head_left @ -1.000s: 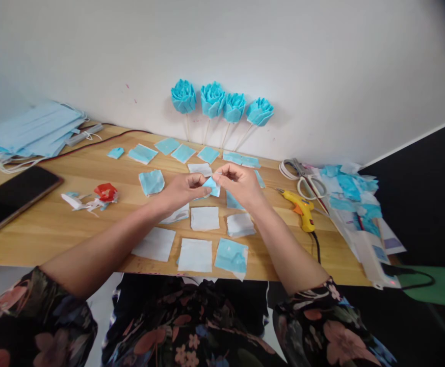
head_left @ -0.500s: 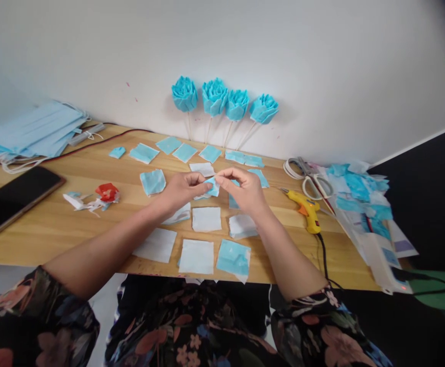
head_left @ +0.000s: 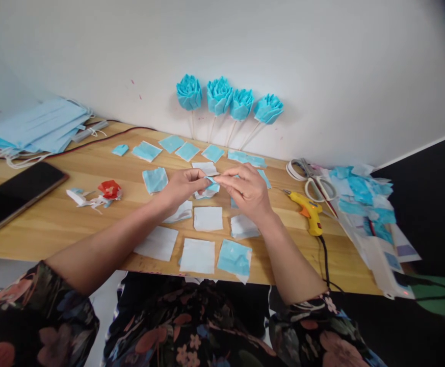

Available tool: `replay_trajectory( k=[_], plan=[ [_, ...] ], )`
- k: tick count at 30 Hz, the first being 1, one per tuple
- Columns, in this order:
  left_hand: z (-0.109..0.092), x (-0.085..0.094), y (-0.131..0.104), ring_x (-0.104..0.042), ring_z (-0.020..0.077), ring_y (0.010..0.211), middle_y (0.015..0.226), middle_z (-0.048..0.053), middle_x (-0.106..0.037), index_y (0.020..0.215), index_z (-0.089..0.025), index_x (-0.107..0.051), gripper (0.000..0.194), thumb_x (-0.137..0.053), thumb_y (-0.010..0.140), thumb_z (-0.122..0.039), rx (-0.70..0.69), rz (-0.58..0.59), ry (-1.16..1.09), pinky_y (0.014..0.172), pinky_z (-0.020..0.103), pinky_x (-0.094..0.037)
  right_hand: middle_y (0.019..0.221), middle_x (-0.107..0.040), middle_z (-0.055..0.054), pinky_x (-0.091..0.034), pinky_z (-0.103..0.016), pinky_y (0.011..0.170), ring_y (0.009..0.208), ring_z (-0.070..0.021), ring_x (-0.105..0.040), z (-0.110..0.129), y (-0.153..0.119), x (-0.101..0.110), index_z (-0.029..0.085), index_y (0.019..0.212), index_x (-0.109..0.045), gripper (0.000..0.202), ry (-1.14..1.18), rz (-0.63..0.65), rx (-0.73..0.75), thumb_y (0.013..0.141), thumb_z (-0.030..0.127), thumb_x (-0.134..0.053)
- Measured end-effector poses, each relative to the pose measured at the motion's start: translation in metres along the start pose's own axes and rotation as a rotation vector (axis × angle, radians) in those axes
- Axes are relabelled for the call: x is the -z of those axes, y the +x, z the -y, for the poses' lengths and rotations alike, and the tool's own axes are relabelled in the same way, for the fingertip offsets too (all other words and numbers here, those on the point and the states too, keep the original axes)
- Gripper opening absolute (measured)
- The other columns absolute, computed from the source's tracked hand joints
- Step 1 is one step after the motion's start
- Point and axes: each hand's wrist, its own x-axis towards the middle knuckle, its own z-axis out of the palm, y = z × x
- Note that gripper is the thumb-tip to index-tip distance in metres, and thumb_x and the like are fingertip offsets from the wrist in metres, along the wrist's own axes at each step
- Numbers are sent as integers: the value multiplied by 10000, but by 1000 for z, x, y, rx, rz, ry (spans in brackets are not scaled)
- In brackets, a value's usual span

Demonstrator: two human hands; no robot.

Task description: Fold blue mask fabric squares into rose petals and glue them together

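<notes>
Between both hands, above the middle of the table, is a small piece of blue mask fabric (head_left: 210, 180), folded or bent at its edge. My left hand (head_left: 182, 187) pinches its left side between thumb and fingers. On its right side, the thumb and fingers of my right hand (head_left: 248, 191) are closed, with the fingertips partly covering the piece. Below the held piece lies another blue and white square (head_left: 208, 192). White fabric squares (head_left: 208, 218) and a blue square (head_left: 234, 257) are laid out nearer my body; a blue square (head_left: 155, 181) lies left of my left hand.
Several blue fabric roses (head_left: 219, 97) on sticks lean against the wall. At right are a yellow glue gun (head_left: 309, 210) with its cord, scissors (head_left: 316, 184), tape and blue scraps (head_left: 360, 188). Left are a phone (head_left: 19, 196), stacked face masks (head_left: 38, 127) and a red scrap (head_left: 109, 189).
My right hand has turned, its fingers now stretching along toward the left over the piece's edge. The held fabric looks flatter and more folded. The view has shifted slightly.
</notes>
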Motion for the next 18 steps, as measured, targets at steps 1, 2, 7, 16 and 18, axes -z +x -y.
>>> replay_trajectory(
  k=[1,2,7,16,18],
  plan=[
    [0,0,0,-491,122,639,630,-16,-558,634,-178,-603,240,-721,724,-368,-6,13,-13,667,286,-382,953,-717,-44,-446,-390,831,901,-202,-601,0,0,0,330,1014,-772,276,-11,1,7,972,200,-532],
    [0,1,0,-496,123,647,638,-15,-562,651,-178,-614,228,-719,729,-365,-9,28,-27,678,288,-388,959,-717,-44,-445,-390,830,904,-203,-595,-1,-1,1,330,1012,-771,285,-24,0,11,971,189,-527],
    [-3,2,-2,-523,130,694,680,-10,-581,750,-182,-658,227,-718,768,-400,-7,90,-73,733,288,-402,960,-723,-40,-453,-393,830,921,-209,-587,-1,-2,1,332,1005,-768,307,-79,-31,15,965,167,-513],
    [-3,1,-2,-536,140,705,685,-3,-580,710,-184,-652,276,-709,782,-445,10,25,-35,750,300,-419,1015,-731,-39,-479,-414,872,961,-214,-615,3,-1,-1,330,1053,-751,293,-42,-31,1,972,182,-511],
    [-2,2,-2,-533,140,697,670,2,-588,695,-182,-645,266,-701,791,-425,3,23,-32,747,301,-417,1098,-729,-50,-484,-435,925,1037,-225,-626,6,-1,0,329,1188,-702,320,19,-44,-32,976,194,-504]
  ],
)
